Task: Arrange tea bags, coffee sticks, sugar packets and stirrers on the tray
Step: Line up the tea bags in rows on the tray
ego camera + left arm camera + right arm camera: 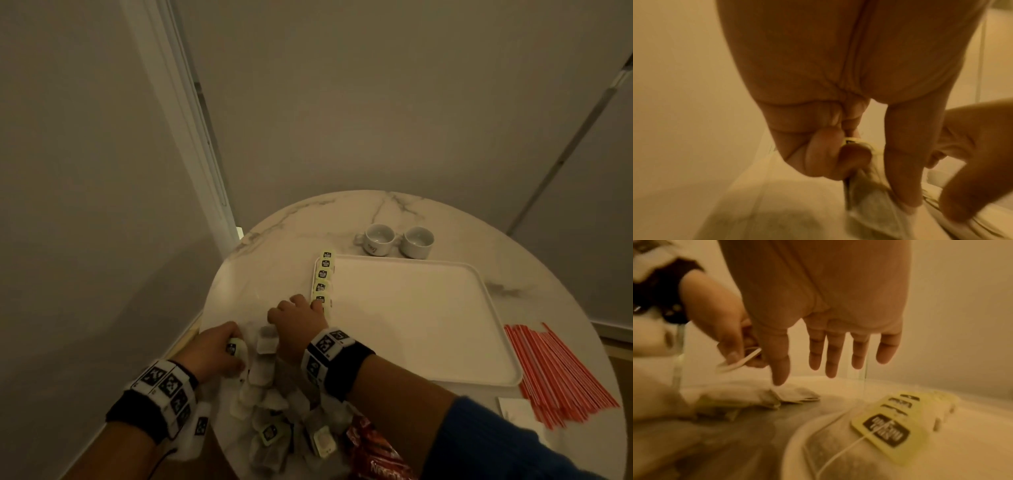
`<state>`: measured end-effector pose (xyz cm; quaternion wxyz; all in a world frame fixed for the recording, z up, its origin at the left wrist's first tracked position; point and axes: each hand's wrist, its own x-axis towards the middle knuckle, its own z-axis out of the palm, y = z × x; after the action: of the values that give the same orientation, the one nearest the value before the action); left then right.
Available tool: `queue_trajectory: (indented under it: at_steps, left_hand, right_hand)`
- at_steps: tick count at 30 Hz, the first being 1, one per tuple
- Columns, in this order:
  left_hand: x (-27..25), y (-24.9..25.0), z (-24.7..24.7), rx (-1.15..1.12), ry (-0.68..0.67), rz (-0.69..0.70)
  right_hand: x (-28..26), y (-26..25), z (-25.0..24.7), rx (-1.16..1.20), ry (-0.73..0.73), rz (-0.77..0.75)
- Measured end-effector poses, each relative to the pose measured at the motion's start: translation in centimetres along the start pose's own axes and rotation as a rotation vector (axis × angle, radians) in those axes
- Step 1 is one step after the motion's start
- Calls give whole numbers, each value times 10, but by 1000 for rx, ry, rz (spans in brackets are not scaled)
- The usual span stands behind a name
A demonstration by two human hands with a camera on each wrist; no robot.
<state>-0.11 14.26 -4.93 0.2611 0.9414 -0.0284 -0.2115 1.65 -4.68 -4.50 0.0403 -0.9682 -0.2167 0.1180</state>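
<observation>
A white tray (421, 318) lies on the round marble table. Along its left rim runs a row of tea bags (323, 278) with yellow-green tags (890, 433). My right hand (301, 317) hovers over the nearest bag of the row with fingers (836, 356) straight and spread, holding nothing. My left hand (219, 349) is at the loose pile of tea bags (274, 404) near the table's front edge; its thumb and fingers pinch a tea bag (865, 191) by its tag (234, 347). Red-and-white stirrers (561, 373) lie right of the tray.
Two white cups (397, 241) stand behind the tray. A red coffee packet (373, 452) lies at the front edge under my right forearm. A white paper (513, 409) sits by the stirrers. A wall stands close on the left.
</observation>
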Motion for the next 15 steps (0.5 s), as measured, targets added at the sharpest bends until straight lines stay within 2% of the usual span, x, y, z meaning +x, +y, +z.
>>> queue_trajectory:
  at_steps: [3, 7, 12, 15]
  left_hand:
    - [1, 2, -1, -177, -6, -31]
    - [2, -2, 3, -503, -34, -104]
    - [-1, 2, -2, -550, 114, -48]
    - [0, 9, -7, -604, 197, -6]
  right_hand:
    - [5, -5, 6, -75, -117, -68]
    - [7, -12, 18, -108, -139, -68]
    - [7, -10, 10, -81, -63, -62]
    - [7, -1, -7, 138, 88, 10]
